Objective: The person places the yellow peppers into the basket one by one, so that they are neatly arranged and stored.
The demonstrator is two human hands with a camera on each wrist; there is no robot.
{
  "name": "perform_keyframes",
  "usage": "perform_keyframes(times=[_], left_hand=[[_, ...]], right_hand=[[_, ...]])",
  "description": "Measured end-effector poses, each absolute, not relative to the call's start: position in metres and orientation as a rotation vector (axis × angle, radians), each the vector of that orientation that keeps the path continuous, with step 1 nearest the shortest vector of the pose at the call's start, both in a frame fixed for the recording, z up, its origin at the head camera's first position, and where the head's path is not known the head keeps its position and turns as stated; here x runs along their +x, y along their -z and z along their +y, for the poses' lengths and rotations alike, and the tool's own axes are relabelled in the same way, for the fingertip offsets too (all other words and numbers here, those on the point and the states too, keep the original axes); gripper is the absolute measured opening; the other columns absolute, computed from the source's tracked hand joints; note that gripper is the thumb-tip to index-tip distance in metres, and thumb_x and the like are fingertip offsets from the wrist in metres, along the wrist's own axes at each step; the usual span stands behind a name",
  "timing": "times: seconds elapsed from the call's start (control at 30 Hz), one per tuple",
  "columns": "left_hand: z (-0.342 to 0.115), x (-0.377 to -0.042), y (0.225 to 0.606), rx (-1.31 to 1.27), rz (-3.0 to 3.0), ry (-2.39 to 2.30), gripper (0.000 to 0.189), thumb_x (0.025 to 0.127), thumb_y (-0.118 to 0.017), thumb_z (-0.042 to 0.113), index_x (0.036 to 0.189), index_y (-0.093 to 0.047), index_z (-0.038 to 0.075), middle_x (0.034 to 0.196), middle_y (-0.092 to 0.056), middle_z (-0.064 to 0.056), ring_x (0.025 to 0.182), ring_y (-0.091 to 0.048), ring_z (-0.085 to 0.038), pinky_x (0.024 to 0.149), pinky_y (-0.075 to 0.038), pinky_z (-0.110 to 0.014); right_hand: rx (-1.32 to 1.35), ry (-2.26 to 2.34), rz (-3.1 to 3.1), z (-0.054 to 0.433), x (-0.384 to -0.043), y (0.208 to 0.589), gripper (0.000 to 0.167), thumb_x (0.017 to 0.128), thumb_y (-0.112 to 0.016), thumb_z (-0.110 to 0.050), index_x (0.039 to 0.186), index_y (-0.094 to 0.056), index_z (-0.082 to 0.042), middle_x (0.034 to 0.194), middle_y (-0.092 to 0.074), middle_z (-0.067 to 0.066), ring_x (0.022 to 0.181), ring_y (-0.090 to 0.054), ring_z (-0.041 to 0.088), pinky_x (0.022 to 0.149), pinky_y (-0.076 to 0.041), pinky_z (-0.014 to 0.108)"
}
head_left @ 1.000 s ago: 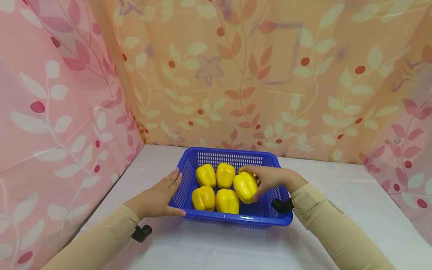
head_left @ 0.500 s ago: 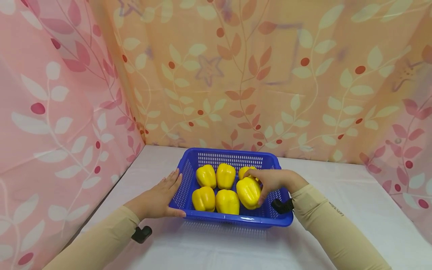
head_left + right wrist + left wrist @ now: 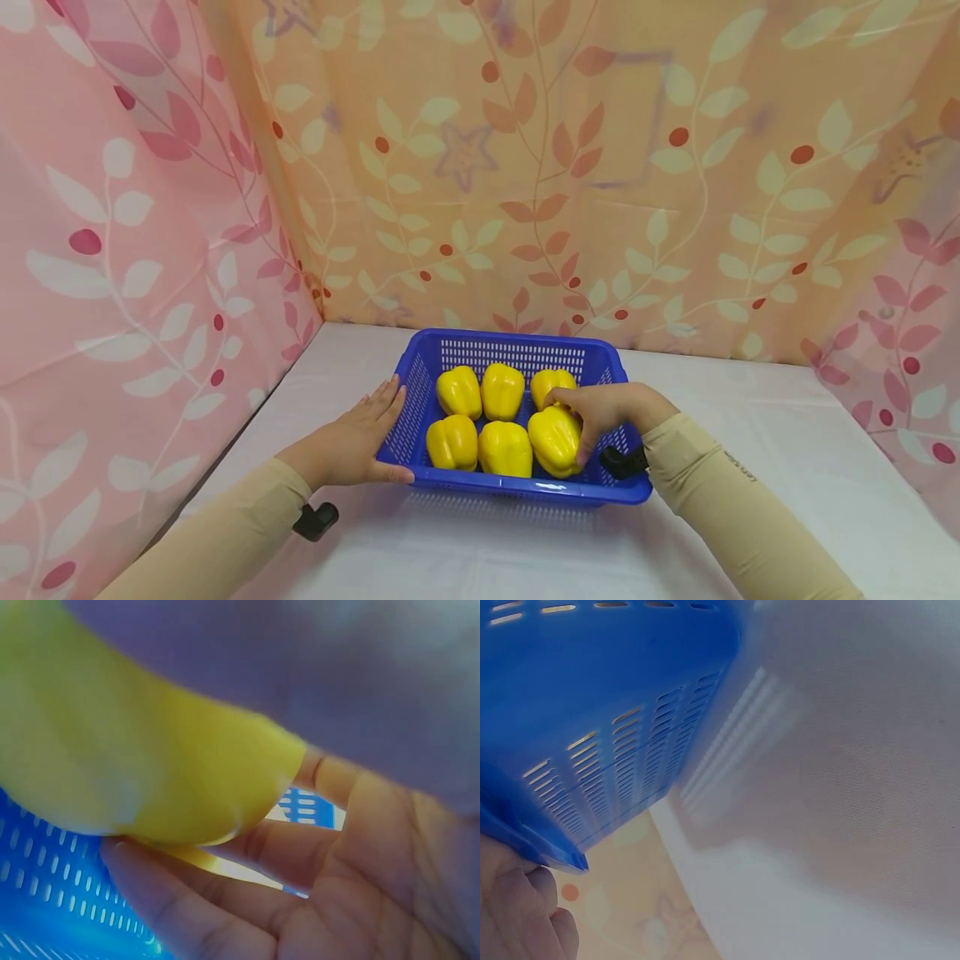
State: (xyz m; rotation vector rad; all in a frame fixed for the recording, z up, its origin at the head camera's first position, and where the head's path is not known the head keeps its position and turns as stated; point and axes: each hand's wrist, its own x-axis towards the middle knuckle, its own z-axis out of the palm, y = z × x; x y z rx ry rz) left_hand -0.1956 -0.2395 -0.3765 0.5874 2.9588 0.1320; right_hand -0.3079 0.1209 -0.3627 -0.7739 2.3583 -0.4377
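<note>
A blue perforated plastic basket (image 3: 517, 482) holds several yellow bell peppers in two rows. My right hand (image 3: 611, 408) grips the front right bell pepper (image 3: 555, 442), thumb on its near right side and fingers over its far side. In the right wrist view the same bell pepper (image 3: 165, 757) lies against the fingers, and the palm shows. The back right bell pepper (image 3: 552, 384) is partly behind that hand. At the basket's left side my left hand (image 3: 348, 437) rests with straight fingers along the rim, its thumb on the front left corner. The left wrist view shows some of its fingers (image 3: 525, 915) beside the rim.
The basket stands on a white-covered table (image 3: 750, 433). A leaf-patterned curtain (image 3: 480, 167) hangs behind it, and a pink one (image 3: 135, 275) closes the left side. Black devices sit at both wrists.
My right hand has brought its bell pepper down and toward the front right of the basket, exposing the back right bell pepper. The left hand stays put.
</note>
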Motion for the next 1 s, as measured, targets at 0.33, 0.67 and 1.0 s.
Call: perform_keyframes(times=[0.33, 0.67, 1.0], left_hand=[[-0.240, -0.195, 0.376, 0.616, 2.968, -0.142, 0.117, 0.068, -0.048, 0.078, 0.146, -0.006, 0.003, 0.153, 0.004, -0.014, 0.140, -0.001, -0.028, 0.111, -0.012, -0.047], [-0.240, -0.195, 0.376, 0.623, 2.976, -0.121, 0.116, 0.068, -0.048, 0.078, 0.146, -0.005, 0.003, 0.153, 0.005, -0.014, 0.140, -0.001, -0.028, 0.111, -0.012, -0.047], [-0.241, -0.196, 0.377, 0.633, 2.974, -0.128, 0.116, 0.068, -0.047, 0.079, 0.146, -0.005, 0.003, 0.153, 0.005, -0.015, 0.140, -0.001, -0.028, 0.111, -0.013, -0.047]], right_hand=[[-0.706, 0.384, 2.357, 0.116, -0.306, 0.369, 0.085, 0.056, -0.085, -0.034, 0.130, -0.043, -0.030, 0.112, -0.050, -0.003, 0.107, -0.044, 0.025, 0.093, -0.042, 0.052], [-0.720, 0.371, 2.364, 0.117, -0.305, 0.375, 0.078, 0.056, -0.083, -0.035, 0.125, -0.046, -0.035, 0.114, -0.051, -0.005, 0.109, -0.043, 0.024, 0.095, -0.040, 0.052], [-0.749, 0.339, 2.402, 0.118, -0.304, 0.367, 0.067, 0.065, -0.082, -0.027, 0.124, -0.053, -0.028, 0.117, -0.055, -0.004, 0.112, -0.046, 0.024, 0.099, -0.037, 0.051]])
